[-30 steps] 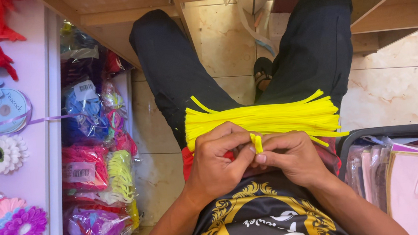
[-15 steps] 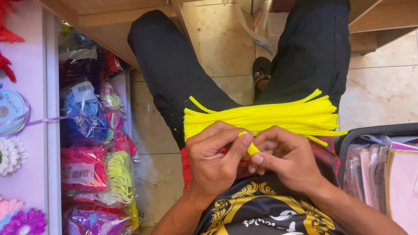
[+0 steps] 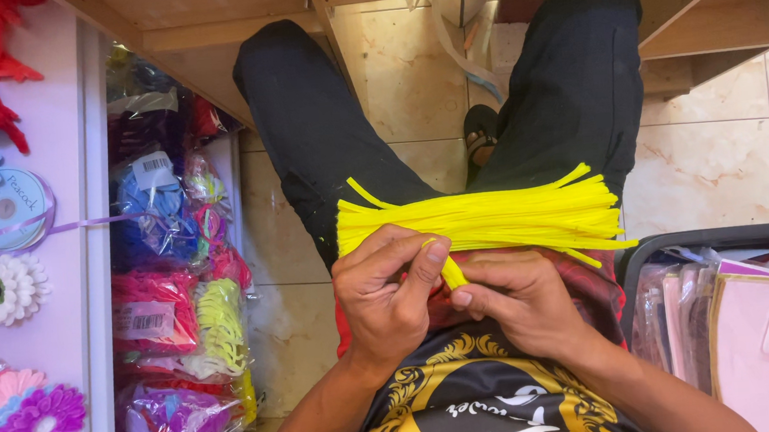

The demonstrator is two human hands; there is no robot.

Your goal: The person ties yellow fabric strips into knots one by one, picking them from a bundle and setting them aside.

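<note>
Just fuzzy yellow stems (image 3: 494, 216) — pinched.

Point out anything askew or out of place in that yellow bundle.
A few stems stick out crooked from the yellow pipe-cleaner bundle across the lap, at its upper-left and right ends. The left hand and right hand pinch one bent piece.

Yellow pipe cleaners (image 3: 494, 216) bundled across lap, one strand (image 3: 450, 272) pinched
</note>
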